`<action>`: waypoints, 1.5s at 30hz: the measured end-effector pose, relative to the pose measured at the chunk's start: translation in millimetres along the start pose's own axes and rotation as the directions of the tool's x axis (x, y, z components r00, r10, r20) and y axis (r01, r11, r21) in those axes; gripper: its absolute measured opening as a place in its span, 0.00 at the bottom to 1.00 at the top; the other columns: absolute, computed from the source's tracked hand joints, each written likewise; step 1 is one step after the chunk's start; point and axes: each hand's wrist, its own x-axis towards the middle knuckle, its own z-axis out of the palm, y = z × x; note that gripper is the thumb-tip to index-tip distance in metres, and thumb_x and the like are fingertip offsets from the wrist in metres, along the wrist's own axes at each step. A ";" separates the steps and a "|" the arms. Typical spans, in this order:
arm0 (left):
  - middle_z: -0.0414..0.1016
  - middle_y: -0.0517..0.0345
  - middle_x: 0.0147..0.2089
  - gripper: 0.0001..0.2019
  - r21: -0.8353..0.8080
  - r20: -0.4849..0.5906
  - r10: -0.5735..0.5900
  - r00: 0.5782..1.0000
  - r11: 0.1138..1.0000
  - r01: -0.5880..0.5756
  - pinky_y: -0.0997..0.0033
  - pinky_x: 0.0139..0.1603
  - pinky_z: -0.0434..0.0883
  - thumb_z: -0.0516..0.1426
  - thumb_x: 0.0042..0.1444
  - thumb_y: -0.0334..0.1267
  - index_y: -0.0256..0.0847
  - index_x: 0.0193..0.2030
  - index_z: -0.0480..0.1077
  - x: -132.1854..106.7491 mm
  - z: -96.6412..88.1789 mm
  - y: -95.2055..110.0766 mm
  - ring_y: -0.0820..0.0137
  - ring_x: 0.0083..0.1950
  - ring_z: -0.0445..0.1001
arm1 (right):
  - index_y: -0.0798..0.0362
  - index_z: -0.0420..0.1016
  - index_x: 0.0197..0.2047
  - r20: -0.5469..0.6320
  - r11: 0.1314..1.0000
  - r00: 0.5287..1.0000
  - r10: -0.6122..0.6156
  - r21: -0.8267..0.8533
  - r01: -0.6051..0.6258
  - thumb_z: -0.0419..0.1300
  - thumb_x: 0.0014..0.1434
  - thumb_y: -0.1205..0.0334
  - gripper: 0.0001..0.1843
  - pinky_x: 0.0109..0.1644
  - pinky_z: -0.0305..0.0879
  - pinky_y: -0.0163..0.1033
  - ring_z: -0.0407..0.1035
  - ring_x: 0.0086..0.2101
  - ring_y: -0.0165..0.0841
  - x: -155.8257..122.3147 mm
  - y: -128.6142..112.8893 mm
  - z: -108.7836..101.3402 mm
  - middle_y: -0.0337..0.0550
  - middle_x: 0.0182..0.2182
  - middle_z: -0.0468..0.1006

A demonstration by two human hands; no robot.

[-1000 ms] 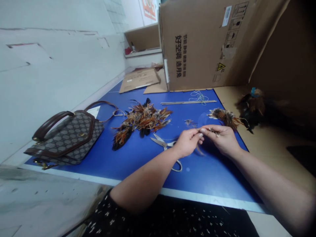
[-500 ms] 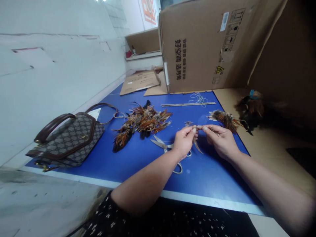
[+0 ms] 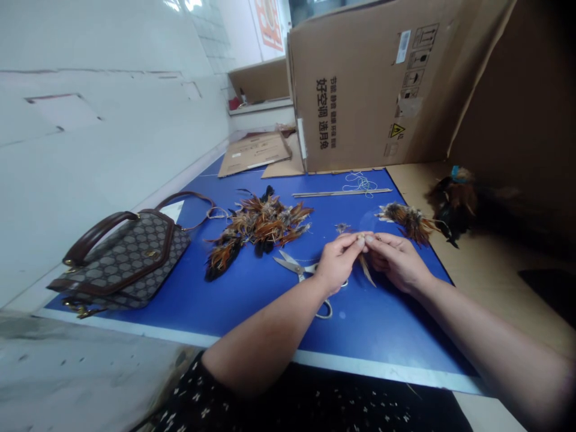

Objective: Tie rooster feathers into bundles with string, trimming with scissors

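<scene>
My left hand (image 3: 336,262) and my right hand (image 3: 396,259) meet fingertip to fingertip above the blue table (image 3: 252,294). Both pinch a small brown feather (image 3: 365,267) that hangs down between them. Scissors (image 3: 300,271) lie on the table just left of and partly under my left hand. A heap of orange, brown and black feathers (image 3: 258,226) lies further left. A smaller tied bunch of feathers (image 3: 407,218) lies beyond my right hand.
A patterned handbag (image 3: 121,255) sits at the table's left end. A big cardboard box (image 3: 360,90) stands at the back, with a thin stick (image 3: 339,193) and loose thread (image 3: 360,180) before it. Dark feathers (image 3: 452,201) lie on cardboard at the right.
Both hands have drawn slightly nearer to me and lower, staying joined on the feather, which now hangs below the fingertips. The view has tilted a little.
</scene>
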 end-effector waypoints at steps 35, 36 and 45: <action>0.75 0.56 0.37 0.12 -0.387 -0.245 -0.211 0.946 0.916 0.105 0.69 0.48 0.72 0.63 0.64 0.44 0.37 0.36 0.70 11.4 -0.2 11.6 0.73 0.39 0.76 | 0.52 0.76 0.44 0.129 0.998 0.991 0.042 -0.061 -0.034 0.69 0.61 0.52 0.15 0.25 0.40 0.32 0.46 0.21 0.23 2.3 5.8 -7.8 0.30 0.23 0.58; 0.74 0.57 0.36 0.13 -0.383 -0.261 -0.214 0.941 0.918 0.102 0.69 0.47 0.72 0.62 0.64 0.45 0.37 0.37 0.69 12.8 -1.5 11.6 0.73 0.38 0.76 | 0.52 0.75 0.45 0.133 0.998 0.990 0.054 -0.035 -0.050 0.69 0.61 0.53 0.14 0.25 0.41 0.32 0.47 0.22 0.23 3.0 4.9 -8.6 0.30 0.24 0.59; 0.56 0.69 0.25 0.17 -0.317 -0.166 -0.307 0.937 0.916 0.244 0.79 0.23 0.50 0.63 0.64 0.50 0.38 0.37 0.66 9.1 -1.4 14.4 0.82 0.22 0.49 | 0.54 0.75 0.43 0.116 0.988 0.989 0.087 -0.139 -0.071 0.67 0.63 0.42 0.22 0.25 0.43 0.33 0.49 0.22 0.23 8.2 6.9 -12.4 0.33 0.25 0.63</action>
